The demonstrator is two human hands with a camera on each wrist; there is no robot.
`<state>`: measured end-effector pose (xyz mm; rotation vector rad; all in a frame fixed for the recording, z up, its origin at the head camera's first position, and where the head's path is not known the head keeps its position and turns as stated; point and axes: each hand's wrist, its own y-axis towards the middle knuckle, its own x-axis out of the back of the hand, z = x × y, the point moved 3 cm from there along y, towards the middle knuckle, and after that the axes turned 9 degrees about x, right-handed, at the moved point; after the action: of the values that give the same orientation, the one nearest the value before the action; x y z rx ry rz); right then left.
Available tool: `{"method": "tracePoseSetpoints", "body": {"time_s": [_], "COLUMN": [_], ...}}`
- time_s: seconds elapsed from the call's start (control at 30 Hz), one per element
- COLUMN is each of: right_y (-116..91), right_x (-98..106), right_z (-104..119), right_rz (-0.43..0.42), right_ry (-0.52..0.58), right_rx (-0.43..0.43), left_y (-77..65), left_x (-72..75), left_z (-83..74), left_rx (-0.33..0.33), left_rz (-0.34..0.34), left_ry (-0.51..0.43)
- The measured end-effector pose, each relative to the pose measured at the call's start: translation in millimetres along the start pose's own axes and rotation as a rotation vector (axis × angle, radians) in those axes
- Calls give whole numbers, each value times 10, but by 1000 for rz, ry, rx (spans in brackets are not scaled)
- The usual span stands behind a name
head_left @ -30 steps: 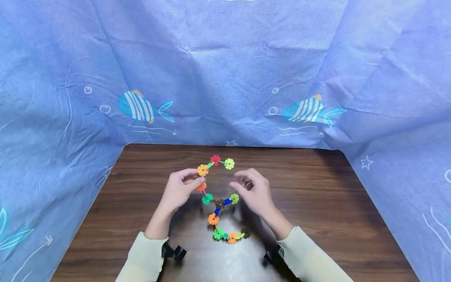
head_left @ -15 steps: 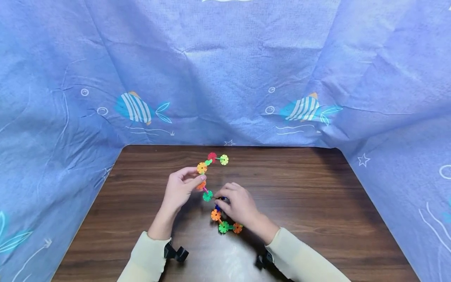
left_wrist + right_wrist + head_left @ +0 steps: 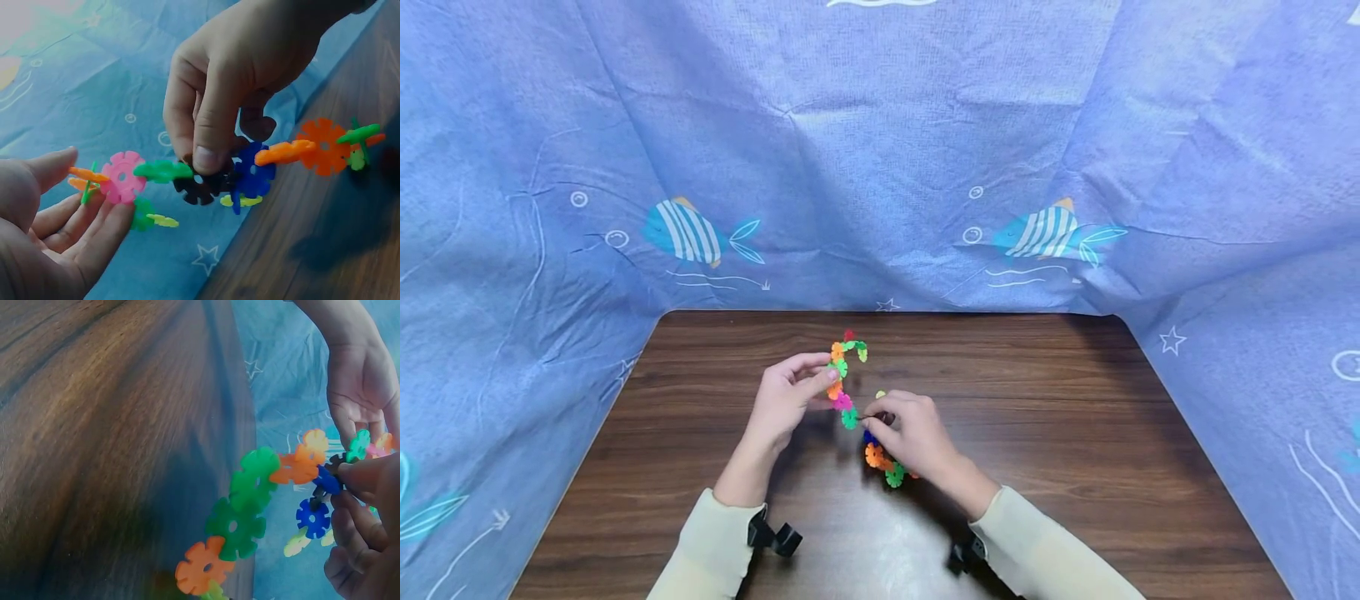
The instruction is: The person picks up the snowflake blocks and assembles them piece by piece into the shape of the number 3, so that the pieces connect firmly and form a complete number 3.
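A chain of interlocking plastic snowflake discs (image 3: 850,419) hangs between my hands above the table, in orange, pink, green, blue, dark brown and yellow. My left hand (image 3: 784,400) holds its upper part by the orange discs, beside the pink disc (image 3: 123,177). Between thumb and finger, my right hand (image 3: 917,429) pinches the dark brown disc (image 3: 199,189), which joins a green disc (image 3: 164,170) and a blue disc (image 3: 255,169). Past the blue disc a branch of orange and green discs (image 3: 236,528) runs on. In the head view my right hand covers part of this branch.
Below the hands lies a dark wood-grain table (image 3: 1037,400). A blue fish-print cloth (image 3: 880,167) hangs behind it and along both sides. Black wrist cameras sit at both cuffs, the left one (image 3: 775,536) hanging over the table.
My right hand has come left and down onto the chain and taken hold of the dark brown disc. The chain has twisted, its lower branch shifting right. My left hand keeps its hold.
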<state>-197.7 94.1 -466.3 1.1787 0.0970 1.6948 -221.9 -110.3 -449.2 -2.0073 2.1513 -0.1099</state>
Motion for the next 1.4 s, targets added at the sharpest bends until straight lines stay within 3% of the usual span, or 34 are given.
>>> {"method": "tracePoseSetpoints", "body": {"time_s": [0.1,0.3,0.5,0.9,1.17,1.4], "right_y": [-3,-12,-19,-70,-95,-91], "right_x": [25,68,120,139,139,195], "right_z": [2,7,18,20,25,67], "right_rz": [-39,-64,-95,-106,-116,-195], "right_ry": [48,41,47,114,184,262], "right_rx": [-14,-48,-103,-168,-223,-181], "left_y": [-10,-34,-56,-55,-79,-79], "left_x": [-13,-58,-118,-227,-334,-465], "left_z": [-13,-36,-58,-106,-162,-234], "left_rx": [18,38,-1,-31,-46,-85], "left_rz": [-6,33,100,75,-7,-119], "left_ry": [-72,-173,-200,-244,-266,-273]}}
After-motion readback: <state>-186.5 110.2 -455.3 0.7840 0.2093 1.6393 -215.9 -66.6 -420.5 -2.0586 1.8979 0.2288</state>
